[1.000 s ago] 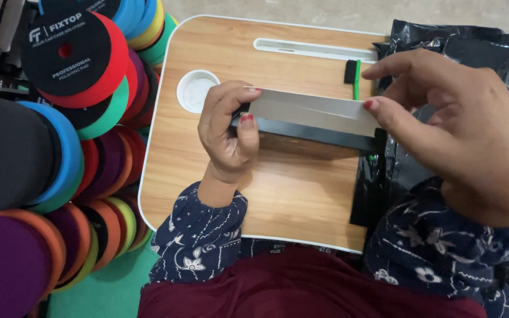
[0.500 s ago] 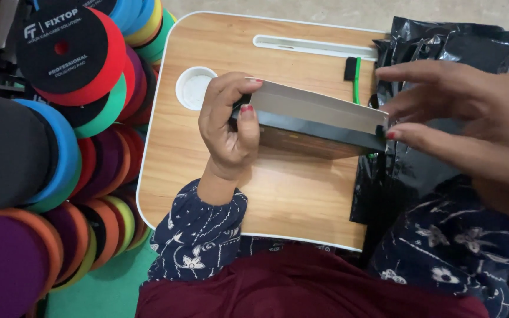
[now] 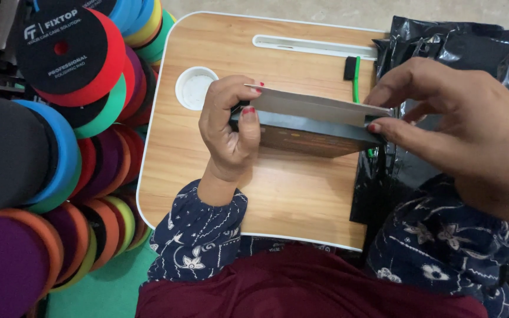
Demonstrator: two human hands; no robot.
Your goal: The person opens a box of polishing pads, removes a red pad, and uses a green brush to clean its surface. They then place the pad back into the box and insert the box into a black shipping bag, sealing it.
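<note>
Flat dark box (image 3: 310, 134), long & rectangular, matte black-brown cardboard w/ faint small print on its side, grey-white lid flap (image 3: 316, 106) raised along the top edge; it's held just above the middle of the worktop (image 3: 301, 200), between both hands. Left hand (image 3: 228, 132) grips the box's left end, thumb pressed on the front face, fingers wrapped behind. Right hand (image 3: 460, 126) pinches the right end, thumb & fingertips on the flap corner & box edge. Worktop is a small lap-style tray, light wood-grain surface, white rounded rim, w/ a round white cup recess (image 3: 195, 88) at back left & a long white slot (image 3: 313, 46) along the back. Small brush (image 3: 353, 72), black head & thin green handle, lies just behind the box. Crinkly glossy black plastic bags (image 3: 460, 47) to the right, touching the tray's edge. Left of the tray: stacks of round foam pads (image 3: 48, 147) – soft-looking discs in black, blue, red, green, purple, orange, yellow. Sleeves are navy w/ white floral print.
</note>
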